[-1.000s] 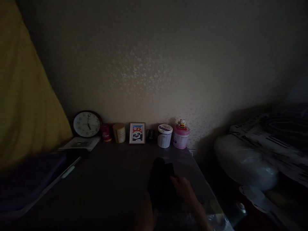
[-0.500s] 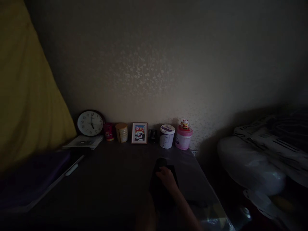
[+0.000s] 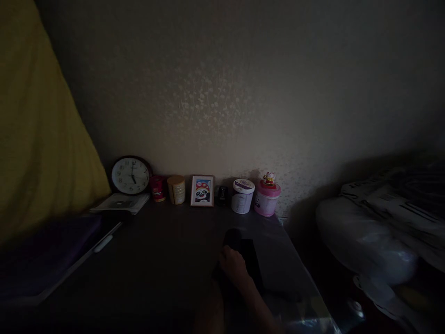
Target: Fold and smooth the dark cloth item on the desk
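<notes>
The room is very dim. My right hand [image 3: 232,265] rests on a black flat object [image 3: 243,253] lying on the dark tabletop [image 3: 167,260], its fingers curled over the object's left part. A rounded black end of the object shows just beyond the fingers. My left hand is hard to see; only a faint forearm shape [image 3: 212,311] shows at the bottom edge, its fingers hidden in the dark.
Along the wall stand a round clock [image 3: 131,175], a red tin [image 3: 158,188], a yellow tin [image 3: 177,189], a framed panda picture [image 3: 202,190], a white tub [image 3: 242,195] and a pink tub [image 3: 266,198]. A yellow cloth [image 3: 38,139] hangs left. Bagged bedding [image 3: 375,232] lies right.
My right hand has slid left and forward over the black object, from its right side to its left part. The view shifted slightly.
</notes>
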Motion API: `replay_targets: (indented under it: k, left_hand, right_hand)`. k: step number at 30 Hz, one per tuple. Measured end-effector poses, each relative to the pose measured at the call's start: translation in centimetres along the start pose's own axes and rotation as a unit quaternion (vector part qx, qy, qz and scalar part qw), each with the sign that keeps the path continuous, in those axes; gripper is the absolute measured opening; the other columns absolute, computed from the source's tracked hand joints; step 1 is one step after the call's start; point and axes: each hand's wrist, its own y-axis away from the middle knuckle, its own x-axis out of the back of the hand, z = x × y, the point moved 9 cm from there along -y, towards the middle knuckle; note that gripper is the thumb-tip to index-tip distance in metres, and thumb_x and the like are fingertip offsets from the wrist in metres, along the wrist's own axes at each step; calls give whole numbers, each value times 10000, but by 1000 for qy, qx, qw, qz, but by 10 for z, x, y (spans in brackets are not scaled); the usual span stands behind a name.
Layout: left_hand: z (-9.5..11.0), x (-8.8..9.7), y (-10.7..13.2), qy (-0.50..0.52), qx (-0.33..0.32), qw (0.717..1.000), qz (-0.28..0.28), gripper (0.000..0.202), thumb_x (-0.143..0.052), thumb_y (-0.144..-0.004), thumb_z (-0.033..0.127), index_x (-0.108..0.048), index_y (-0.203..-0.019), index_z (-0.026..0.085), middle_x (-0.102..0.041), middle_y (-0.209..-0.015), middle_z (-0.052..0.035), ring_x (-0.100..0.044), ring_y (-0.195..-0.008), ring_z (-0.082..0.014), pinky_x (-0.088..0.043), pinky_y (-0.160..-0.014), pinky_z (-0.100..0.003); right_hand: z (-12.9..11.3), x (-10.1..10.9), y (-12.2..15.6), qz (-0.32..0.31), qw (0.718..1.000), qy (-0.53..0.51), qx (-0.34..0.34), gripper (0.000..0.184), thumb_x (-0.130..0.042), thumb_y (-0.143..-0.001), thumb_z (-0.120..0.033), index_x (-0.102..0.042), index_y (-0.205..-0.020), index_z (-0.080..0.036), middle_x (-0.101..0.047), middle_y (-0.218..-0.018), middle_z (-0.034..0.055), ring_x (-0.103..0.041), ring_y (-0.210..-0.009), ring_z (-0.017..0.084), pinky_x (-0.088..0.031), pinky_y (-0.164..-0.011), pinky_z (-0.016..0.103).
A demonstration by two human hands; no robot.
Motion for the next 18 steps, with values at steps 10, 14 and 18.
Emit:
replay_targets:
  k: [10,14,18]
  left_hand:
    - [17,-8,0,-116,-113,986,47,623,-458,-746,101,-327,-1339,242,-285,-1435,-65,-246,-1311,-287,-223,-1077,-449]
    - [17,-26,-7,-123,-106,986,43,612,-373,-778,88,-279,-1354,272,-286,-1439,-40,-390,-1234,-256,-384,-986,-376]
    - [12,-38,-8,-131,-87,987,34,604,-280,-802,38,-249,-1353,284,-271,-1444,-50,-491,-1146,-233,-454,-908,-335]
  right_hand:
    - [-7,-9,-1,-23,998,27,53,242,-389,-863,-223,-630,-871,-199,-695,-856,57,-647,-805,159,-401,-631,205]
    - [-6,-7,2,-24,998,-4,65,241,-397,-856,-230,-636,-880,-210,-695,-871,36,-640,-829,157,-408,-662,200]
    - [-9,11,24,17,984,-136,114,277,-354,-881,-236,-623,-946,-239,-679,-912,12,-622,-844,140,-435,-721,209]
